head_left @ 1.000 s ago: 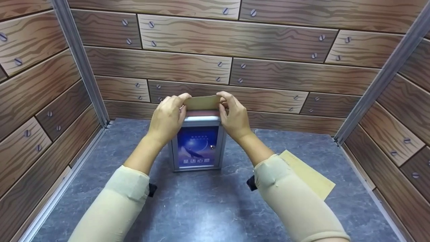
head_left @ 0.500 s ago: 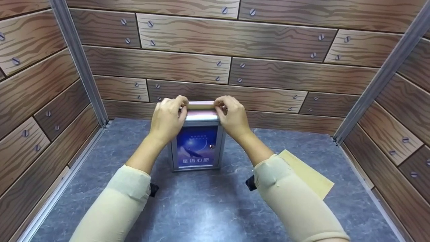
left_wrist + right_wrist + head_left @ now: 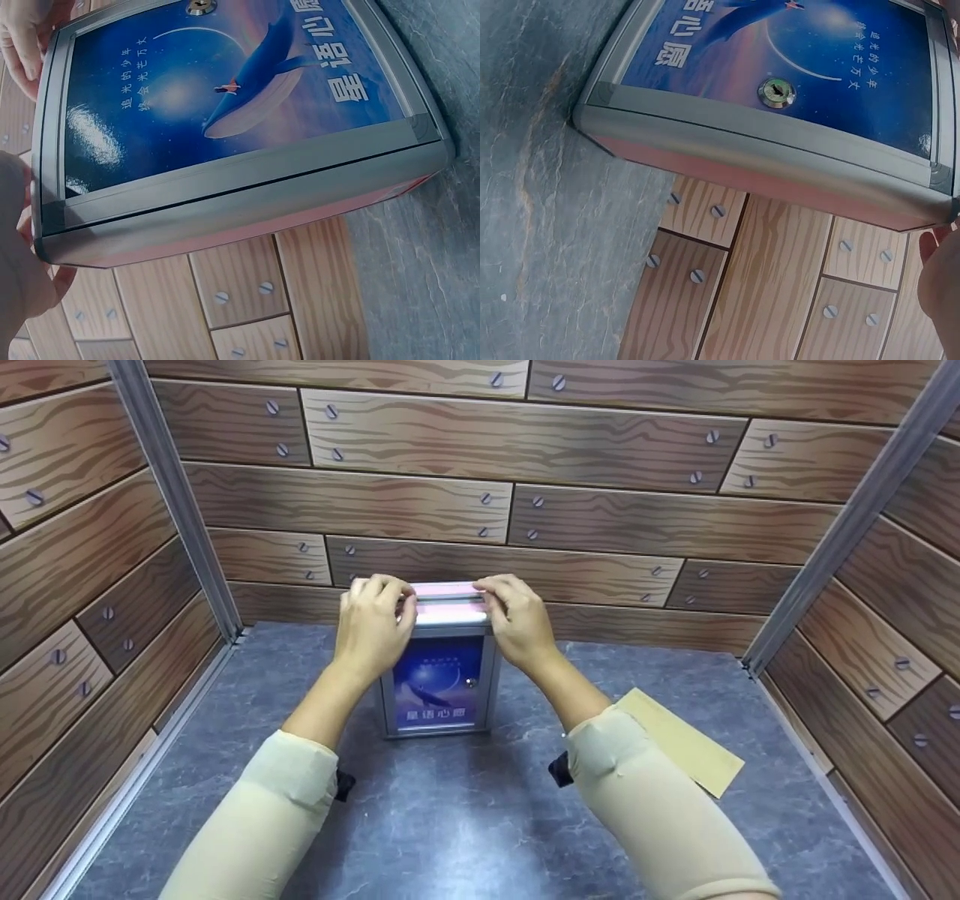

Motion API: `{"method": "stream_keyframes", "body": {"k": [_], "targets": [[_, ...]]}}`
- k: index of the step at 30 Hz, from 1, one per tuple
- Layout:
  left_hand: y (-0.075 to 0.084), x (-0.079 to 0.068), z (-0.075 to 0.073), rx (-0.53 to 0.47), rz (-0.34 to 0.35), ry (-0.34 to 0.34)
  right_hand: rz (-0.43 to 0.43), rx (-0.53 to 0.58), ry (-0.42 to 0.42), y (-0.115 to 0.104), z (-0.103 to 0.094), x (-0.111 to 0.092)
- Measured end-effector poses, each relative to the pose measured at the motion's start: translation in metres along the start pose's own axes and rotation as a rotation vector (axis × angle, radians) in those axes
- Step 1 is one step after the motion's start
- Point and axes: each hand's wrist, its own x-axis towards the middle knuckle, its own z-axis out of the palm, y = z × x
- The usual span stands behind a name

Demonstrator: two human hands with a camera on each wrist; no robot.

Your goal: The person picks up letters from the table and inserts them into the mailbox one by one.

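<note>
A metal-framed suggestion box [image 3: 439,679] with a blue whale picture and a keyed lock [image 3: 777,93] stands upright on the grey tabletop. Across its pinkish top runs a narrow slot [image 3: 448,598], with no paper showing above it. My left hand [image 3: 373,622] lies at the top's left end, thumb and bent fingers right at the slot. On the opposite end rests my right hand [image 3: 521,619], in much the same pose. Both sets of fingertips partly hide the slot's ends. A tan paper envelope [image 3: 686,742] lies on the table, partly behind my right forearm.
Wood-print panels [image 3: 420,442] close off the back and both sides, with grey metal posts [image 3: 169,487] at the corners. Black wrist gear [image 3: 559,769] shows beneath the cream sleeves.
The tan paper held upright between both hands has gone down into the slot, out of sight. Both hands have sunk slightly onto the box top; the other envelope lies still.
</note>
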Motion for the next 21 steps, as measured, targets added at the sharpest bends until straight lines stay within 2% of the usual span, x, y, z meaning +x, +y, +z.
{"method": "stream_keyframes", "body": {"k": [7, 11, 14, 16, 18, 21], "targets": [[0.009, -0.008, 0.000, -0.030, -0.021, 0.041, 0.034, 0.013, 0.007, 0.014, -0.017, -0.013], [0.021, -0.021, 0.008, -0.101, 0.006, 0.172, 0.062, 0.008, 0.029, 0.029, -0.027, -0.025], [0.035, -0.036, 0.019, -0.165, 0.058, 0.287, 0.100, 0.010, 0.026, 0.041, -0.034, -0.037], [0.047, -0.048, 0.027, -0.198, 0.104, 0.331, 0.131, 0.010, 0.010, 0.048, -0.039, -0.046], [0.059, -0.058, 0.034, -0.232, 0.136, 0.331, 0.162, 0.012, -0.007, 0.054, -0.045, -0.054], [0.077, -0.073, 0.046, -0.294, 0.141, 0.284, 0.206, 0.021, -0.030, 0.063, -0.054, -0.066]]}}
